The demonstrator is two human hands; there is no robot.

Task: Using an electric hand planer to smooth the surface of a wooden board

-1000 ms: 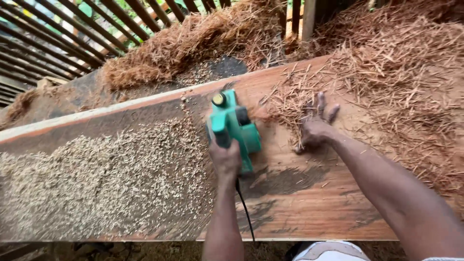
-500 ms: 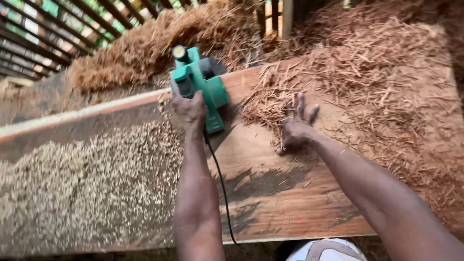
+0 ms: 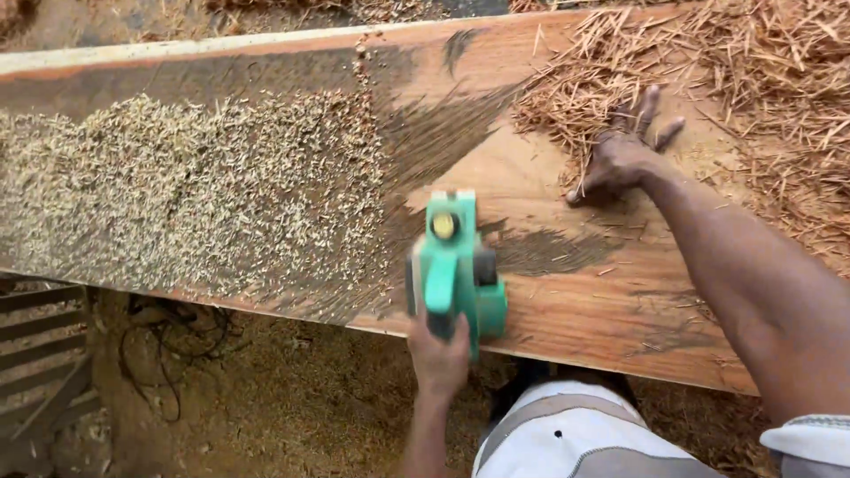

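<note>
My left hand (image 3: 440, 354) gripping the green planer (image 3: 454, 265) at the plank's (image 3: 567, 301) near edge, my right hand (image 3: 622, 155) spread flat among shavings (image 3: 567, 106) near its far edge, sawdust (image 3: 177, 195) leftward

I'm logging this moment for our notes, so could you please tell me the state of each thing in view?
Green planer: flat on the plank, near its front edge.
Left hand: closed on the planer's handle.
Right hand: spread flat on the plank.
Plank: lying flat, partly planed, dark patches left.
Pale chips: spread over the plank's left part.
Reddish shavings: heaped at right.
</note>
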